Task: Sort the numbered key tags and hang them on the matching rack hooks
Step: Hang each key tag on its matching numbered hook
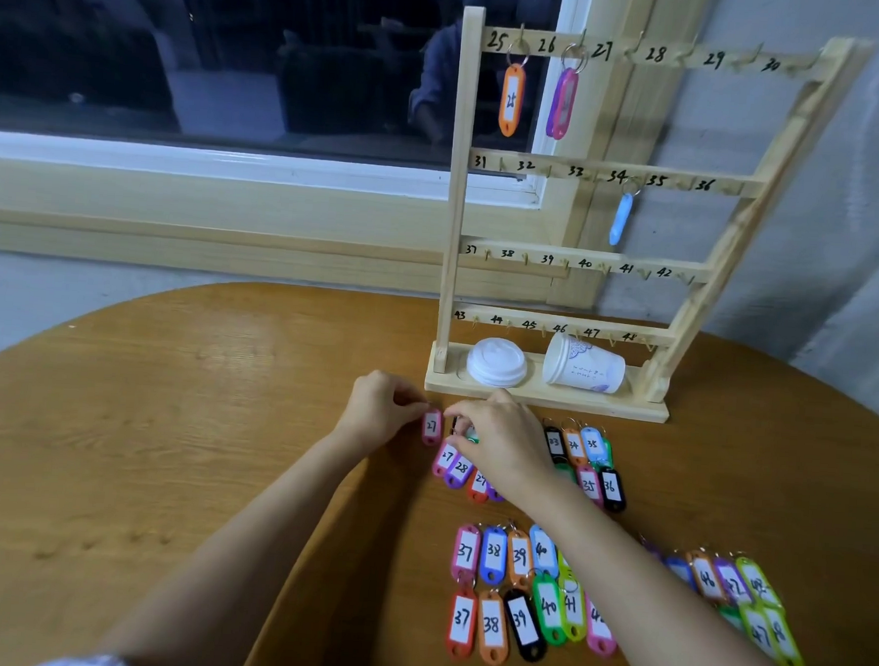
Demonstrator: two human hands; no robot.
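Left hand (386, 411) first: its grip is narrow, thumb and fingertips pinching the top end of the pink tag 27 (431, 427), which lies on the counter (175, 419) just in front of the rack's near-left corner. Right hand (504, 442) sits right beside it, fingers curled down over the heap. There's a green sliver under them, but I cannot tell whether that grip holds anything.

Out to the rack (456, 189), standing toward the counter's far right edge. Only three tags are up: the orange tag 25 (512, 100) on its hook, a purple tag (562, 104) by 26, and a blue tag (620, 218) by 34, edge-on and unreadable. Early days, I'd say: most hooks are bare.

The sorting looks well advanced. The loose tags (514, 594) lie in number order in rows toward the counter's near right: high twenties under the right hand, thirties beyond it, 37 to 42 doubled up, upper forties rightmost.

In the way: a lid (497, 363) and a tipped paper cup (585, 371) sit in the rack's base, crowding the 43–48 hooks. The right forearm covers several tags.
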